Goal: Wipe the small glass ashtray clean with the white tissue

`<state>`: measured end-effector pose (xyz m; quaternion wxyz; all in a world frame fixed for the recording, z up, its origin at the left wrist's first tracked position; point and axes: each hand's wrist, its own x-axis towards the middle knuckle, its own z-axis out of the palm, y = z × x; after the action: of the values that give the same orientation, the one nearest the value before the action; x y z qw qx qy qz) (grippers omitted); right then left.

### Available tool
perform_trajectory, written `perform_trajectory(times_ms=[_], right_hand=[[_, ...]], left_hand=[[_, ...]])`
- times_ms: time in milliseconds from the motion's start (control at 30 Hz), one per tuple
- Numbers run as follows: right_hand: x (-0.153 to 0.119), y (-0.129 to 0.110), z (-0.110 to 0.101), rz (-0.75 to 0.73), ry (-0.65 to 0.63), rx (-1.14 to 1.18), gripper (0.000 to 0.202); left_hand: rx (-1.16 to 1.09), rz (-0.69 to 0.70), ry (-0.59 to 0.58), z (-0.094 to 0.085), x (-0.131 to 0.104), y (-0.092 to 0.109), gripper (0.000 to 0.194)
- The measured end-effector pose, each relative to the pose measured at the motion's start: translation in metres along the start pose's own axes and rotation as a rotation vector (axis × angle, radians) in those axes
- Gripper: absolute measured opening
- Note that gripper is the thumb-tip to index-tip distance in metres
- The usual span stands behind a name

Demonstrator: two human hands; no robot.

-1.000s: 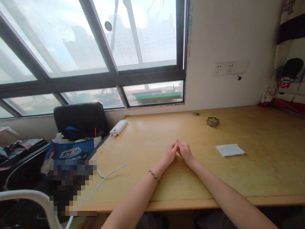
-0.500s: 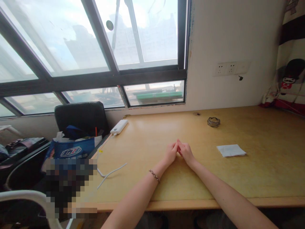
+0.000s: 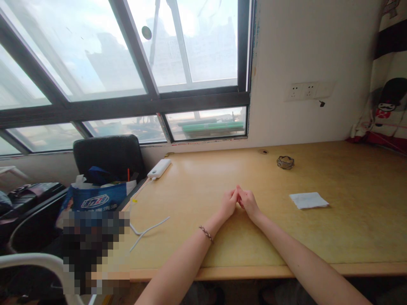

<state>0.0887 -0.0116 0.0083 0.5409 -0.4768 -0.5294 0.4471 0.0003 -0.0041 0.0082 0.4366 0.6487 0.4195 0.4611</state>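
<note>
Inspecting the pose, I find the left hand (image 3: 228, 204) and right hand (image 3: 250, 205) joined at the surface (image 3: 197, 248), fingers folded in against each other. No item shows in their hold; whether the palms enclose something small, I cannot tell. The tissue (image 3: 309, 200) lies on the surface to the right, apart from both hands, with the band (image 3: 285, 165) beyond it. I judge that good practice here is light contact, relaxed wrists, and the left forearm clear of the cable (image 3: 151, 227).
</note>
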Motion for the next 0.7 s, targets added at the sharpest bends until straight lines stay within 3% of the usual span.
perform_trajectory(times_ms=[300,433,500,600,700], right_hand=[[0.001,-0.001,-0.001,0.002,-0.016,0.002,0.052],[0.009,-0.006,-0.010,-0.067,0.015,-0.165,0.049],[0.015,-0.008,-0.020,-0.104,0.165,-0.338,0.042],[0.027,-0.008,-0.042,-0.103,0.503,-0.581,0.028],[0.038,-0.006,-0.066,-0.017,0.774,-0.790,0.044]], left_hand=[[0.041,0.007,0.038,0.001,0.003,-0.003,0.045],[0.100,-0.024,0.077,-0.001,0.008,-0.011,0.038],[0.128,-0.053,0.112,-0.002,0.010,-0.014,0.030],[0.126,-0.070,0.151,-0.002,0.011,-0.018,0.017],[0.130,-0.050,0.147,-0.002,0.010,-0.019,0.013]])
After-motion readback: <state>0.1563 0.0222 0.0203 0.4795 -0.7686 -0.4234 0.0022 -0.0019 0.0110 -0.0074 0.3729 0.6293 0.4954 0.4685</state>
